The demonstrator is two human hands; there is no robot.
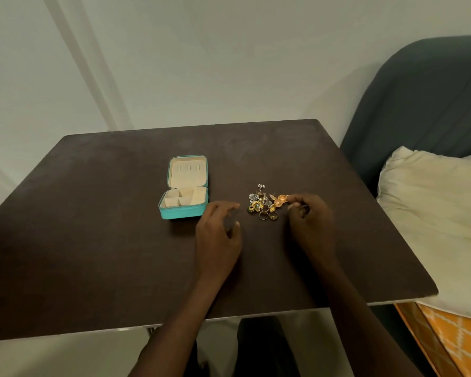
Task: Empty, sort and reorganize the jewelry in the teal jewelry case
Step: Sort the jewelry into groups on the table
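The teal jewelry case (184, 212) lies open on the dark table (93, 240), its cream lid flat behind and its cream compartments showing nothing inside. A small pile of jewelry (264, 204) sits to its right: gold round earrings, silver floral pieces, a green-and-yellow piece and two rings at the front. My right hand (309, 221) is at the pile's right edge, fingertips pinched at a gold round earring (282, 198). My left hand (219, 232) hovers between the case and the pile, fingers curled apart, holding nothing.
A grey upholstered chair (419, 104) stands right of the table, with a cream pillow (433, 213) and an orange patterned cloth (452, 338) beside the table's right edge. A pale wall lies behind. The table's near edge is close to my body.
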